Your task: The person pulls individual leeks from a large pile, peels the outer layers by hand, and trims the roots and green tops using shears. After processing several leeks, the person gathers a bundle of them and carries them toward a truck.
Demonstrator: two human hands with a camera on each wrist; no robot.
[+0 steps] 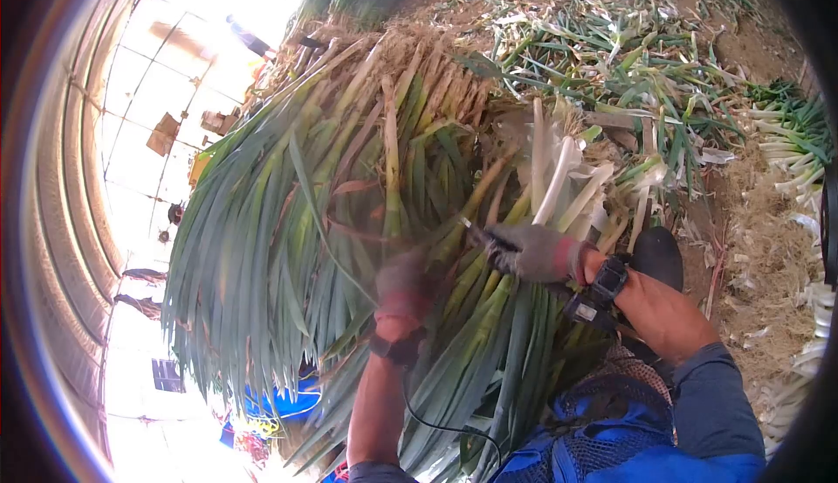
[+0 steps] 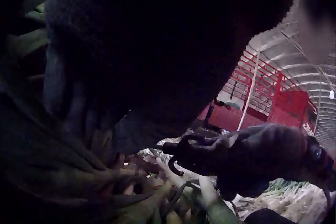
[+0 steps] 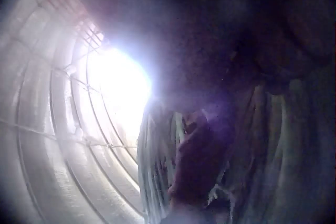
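Note:
Long leeks [image 1: 279,212] lie heaped before me, roots away and green leaves fanned toward the left and front. My gloved left hand [image 1: 403,286], blurred in the head view, is low over the leaves; a faint brownish streak passes just beyond its fingers, and I cannot tell what it grips. My gloved right hand [image 1: 537,251] grips a dark-handled tool [image 1: 491,243] with a short metal tip pointing left, above the leek stalks. Beside that hand stands a pale leek stem [image 1: 554,182]. In the left wrist view, the right hand [image 2: 257,153] holds the tool, with a black curved part showing.
Leaf trimmings [image 1: 611,64] litter the soil at the back right. Trimmed leeks [image 1: 790,147] lie along the right edge, near a strip of pale root scraps [image 1: 755,282]. A cable [image 1: 445,426] runs from my left wrist. A curved greenhouse wall [image 1: 74,186] rises at left.

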